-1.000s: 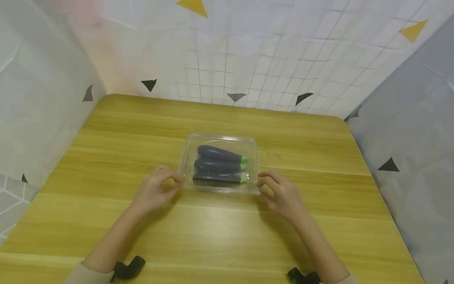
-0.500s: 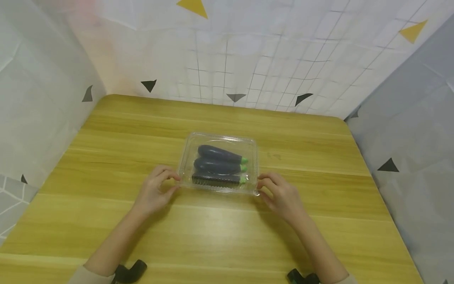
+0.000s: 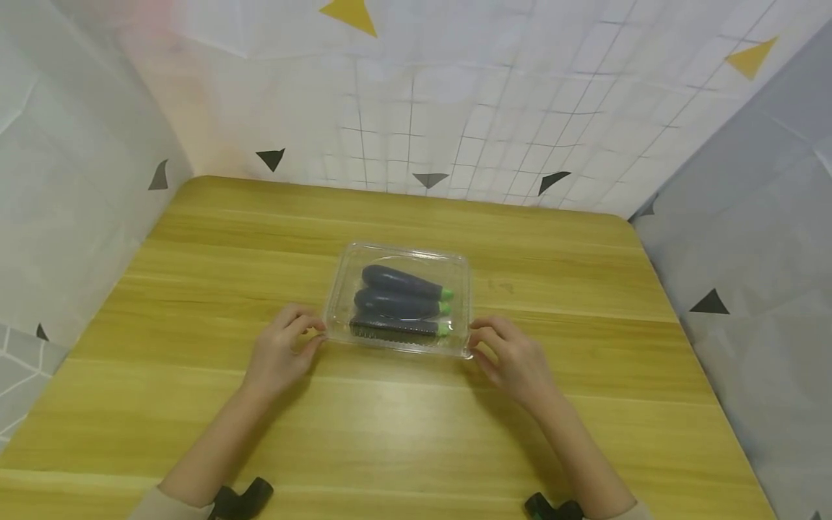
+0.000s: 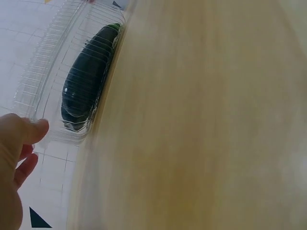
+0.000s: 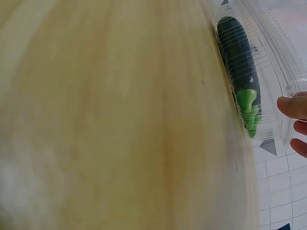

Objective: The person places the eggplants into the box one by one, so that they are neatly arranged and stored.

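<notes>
A clear plastic clamshell box (image 3: pixel 403 347) with its lid down rests on the wooden table. Inside lie three eggplants (image 3: pixel 399 303), dark purple with green stem ends that point right. My left hand (image 3: pixel 279 350) pinches the box's rim at the near left corner, its thumb (image 4: pixel 37 130) on the near side. At the near right corner my right hand (image 3: pixel 516 361) holds the rim between thumb and fingers. Through the ribbed side wall, an eggplant (image 5: pixel 237 52) shows in the right wrist view. Parts of the fingers behind the rim are hidden.
The wooden table (image 3: pixel 403 433) has a rounded far edge. A white sheet with grid lines and triangles (image 3: pixel 455 108) hangs behind it, with grey sheets at both sides. Black wrist mounts (image 3: pixel 243 498) show at the near edge.
The box's near left corner and my left hand have shifted slightly to the left. My right hand has barely moved and stays on the rim.
</notes>
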A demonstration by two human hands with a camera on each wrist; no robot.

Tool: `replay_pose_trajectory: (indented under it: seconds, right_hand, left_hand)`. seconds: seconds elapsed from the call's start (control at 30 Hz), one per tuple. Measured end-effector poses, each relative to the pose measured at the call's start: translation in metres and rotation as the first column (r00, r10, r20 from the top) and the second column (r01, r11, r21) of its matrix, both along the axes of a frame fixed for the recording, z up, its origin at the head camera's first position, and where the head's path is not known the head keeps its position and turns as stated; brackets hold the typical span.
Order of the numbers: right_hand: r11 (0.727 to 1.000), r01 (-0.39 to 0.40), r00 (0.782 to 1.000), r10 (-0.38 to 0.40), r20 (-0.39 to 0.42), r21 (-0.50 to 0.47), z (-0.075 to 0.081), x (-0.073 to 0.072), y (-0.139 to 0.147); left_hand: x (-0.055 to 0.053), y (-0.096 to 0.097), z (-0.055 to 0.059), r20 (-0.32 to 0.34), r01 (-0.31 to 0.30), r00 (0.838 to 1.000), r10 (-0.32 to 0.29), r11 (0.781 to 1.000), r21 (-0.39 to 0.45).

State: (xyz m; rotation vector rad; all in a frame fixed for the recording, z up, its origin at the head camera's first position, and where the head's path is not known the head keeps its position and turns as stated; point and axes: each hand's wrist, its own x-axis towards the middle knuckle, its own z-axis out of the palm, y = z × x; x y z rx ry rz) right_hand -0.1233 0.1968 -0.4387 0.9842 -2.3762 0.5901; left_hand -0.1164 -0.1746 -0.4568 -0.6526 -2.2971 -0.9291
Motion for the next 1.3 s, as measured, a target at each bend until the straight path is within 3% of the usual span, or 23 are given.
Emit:
replay_pose_trajectory:
  seconds: [0.43,0.8,1.03,1.3]
  right_hand:
    - [1.000,0.004,1.000,-0.004,-0.001,-0.022,-0.001,-0.002,0.001]
    - [1.000,0.018,1.000,-0.018,0.005,-0.022,-0.002,-0.002,0.001]
    - [0.999,0.030,0.999,-0.030,0.024,-0.028,-0.003,-0.003,0.003]
    - [1.000,0.029,0.998,-0.030,0.048,0.008,0.005,-0.003,0.008]
  left_hand:
    - [0.000,0.001,0.004,0.005,0.017,1.000,-0.017,0.999,0.041]
    - [0.001,0.002,0.003,0.014,0.007,1.000,-0.007,1.000,-0.003]
    - [0.004,0.001,0.006,0.111,0.015,0.994,-0.011,0.999,-0.028]
    - [0.006,-0.007,0.015,0.268,0.023,0.963,-0.013,0.999,-0.033]
